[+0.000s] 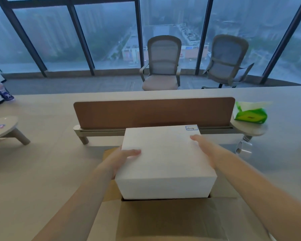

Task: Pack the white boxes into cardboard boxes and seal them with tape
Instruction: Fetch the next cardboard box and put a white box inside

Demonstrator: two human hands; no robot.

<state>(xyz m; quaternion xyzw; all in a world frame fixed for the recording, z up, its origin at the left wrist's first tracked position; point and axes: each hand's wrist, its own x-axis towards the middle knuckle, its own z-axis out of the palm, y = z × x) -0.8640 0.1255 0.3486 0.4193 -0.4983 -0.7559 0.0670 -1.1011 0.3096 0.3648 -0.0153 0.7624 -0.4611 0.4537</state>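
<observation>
Left hand (124,158) grips the white box (163,160) at its left side, with the fingers hooked over the top edge onto the top face. Right hand (204,147) lies along the right edge, one digit resting on the top face. The rest of its fingers are hidden behind the box side, so the closure of that hand cannot be told.

The white box sits between the two hands, directly ahead of the person. Its top face is roughly level, and its wider dimension appears to run left to right. A small handwritten label (191,128) marks the far right corner. Both hands are equally near the box, one on each flank.

The lower front edge of the white box meets the mouth of the carton (163,218), which stands open just below it. The near flap is folded out toward the person. The white box appears partly entered. Whether it rests on the bottom cannot be told, and it hides anything else inside the carton.

Judged next move: lower the white box straight down, keeping its sides parallel with the carton walls so no corner catches a flap.

The carton stands on the desk (42,171). Behind it is a brown divider (153,113), with a green tissue pack (249,115) at the right end.
</observation>
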